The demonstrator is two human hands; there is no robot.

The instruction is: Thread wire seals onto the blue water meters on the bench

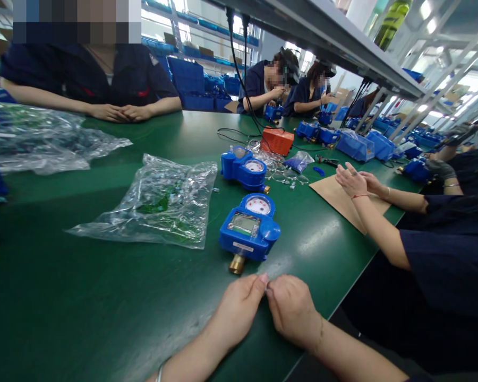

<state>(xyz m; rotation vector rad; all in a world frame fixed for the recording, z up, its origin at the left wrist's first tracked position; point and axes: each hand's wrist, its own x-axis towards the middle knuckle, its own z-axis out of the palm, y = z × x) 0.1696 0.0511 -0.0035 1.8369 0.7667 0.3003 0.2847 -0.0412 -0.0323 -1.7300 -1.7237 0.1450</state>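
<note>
My left hand (241, 305) and my right hand (292, 307) meet fingertip to fingertip over the green table (103, 297), near its front edge. Both are closed in a pinch; a tiny pale bit shows between them, too small to name. Just beyond lies a blue meter (249, 228) with a small display, a round dial and a brass fitting towards my hands. Behind it is a second blue meter (244, 168). To their left rests a clear plastic bag (171, 204) of small parts.
Another large plastic bag (51, 138) lies at the left. An orange box (277, 140) with cables stands behind the meters. Brown cardboard (334, 196) lies at the right, under a co-worker's hands. Other people sit around the table. A shelf (342, 42) hangs above.
</note>
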